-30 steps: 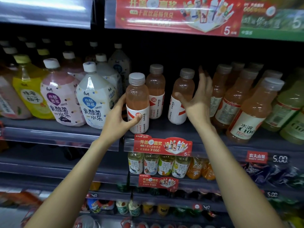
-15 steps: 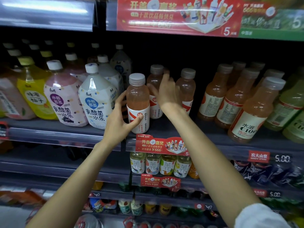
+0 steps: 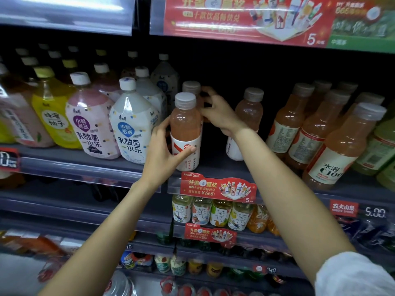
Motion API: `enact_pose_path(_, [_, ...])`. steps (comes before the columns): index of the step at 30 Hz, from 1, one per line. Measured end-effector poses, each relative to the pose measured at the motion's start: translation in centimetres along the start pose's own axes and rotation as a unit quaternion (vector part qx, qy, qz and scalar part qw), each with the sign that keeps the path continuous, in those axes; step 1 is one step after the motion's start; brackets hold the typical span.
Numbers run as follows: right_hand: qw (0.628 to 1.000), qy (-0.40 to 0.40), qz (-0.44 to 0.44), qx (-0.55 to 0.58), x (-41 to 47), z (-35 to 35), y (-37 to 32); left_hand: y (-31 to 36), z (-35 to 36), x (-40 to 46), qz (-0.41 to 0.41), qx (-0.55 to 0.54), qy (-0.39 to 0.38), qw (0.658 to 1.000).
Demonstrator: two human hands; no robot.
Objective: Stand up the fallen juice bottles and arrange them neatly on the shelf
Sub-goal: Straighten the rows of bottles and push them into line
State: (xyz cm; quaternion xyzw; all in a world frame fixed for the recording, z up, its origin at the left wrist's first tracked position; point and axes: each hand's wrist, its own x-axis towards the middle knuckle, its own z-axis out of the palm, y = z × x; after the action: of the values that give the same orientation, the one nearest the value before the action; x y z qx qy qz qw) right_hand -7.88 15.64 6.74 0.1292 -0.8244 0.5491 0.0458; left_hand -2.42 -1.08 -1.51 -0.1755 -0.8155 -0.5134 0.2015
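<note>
A pink juice bottle with a white label stands upright at the front of the dark shelf. My left hand grips its lower half, thumb across the label. Directly behind it a second pink bottle shows only its cap and neck; my right hand curls its fingers round that bottle's upper part. A third pink bottle stands upright to the right, partly behind my right wrist.
Fat white and pink drink bottles crowd the shelf to the left, leaning slightly. A row of orange C100 bottles leans on the right. A red promo tag hangs at the shelf edge; tea bottles sit below.
My right hand moved left from the third bottle to the bottle behind the front one and closed on it. That bottle shifted left, behind the front bottle. My left hand kept its grip.
</note>
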Motion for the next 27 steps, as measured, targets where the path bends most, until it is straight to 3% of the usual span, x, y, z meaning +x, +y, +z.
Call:
enact_pose_path(7, [0.998, 0.013, 0.022, 0.048, -0.1, 0.0, 0.1, 0.4, -0.5, -0.3, -0.001, -0.023, -0.029, 0.999])
enact_pose_path(22, [0.998, 0.055, 0.026, 0.036, -0.7, 0.9, 0.4, 0.5, 0.2, -0.5, -0.010, -0.059, -0.065, 0.996])
enact_pose_path(27, [0.980, 0.182, -0.056, 0.060, -5.6, -0.3, 1.4, 0.3, 0.3, -0.6, -0.023, -0.066, -0.056, 0.996])
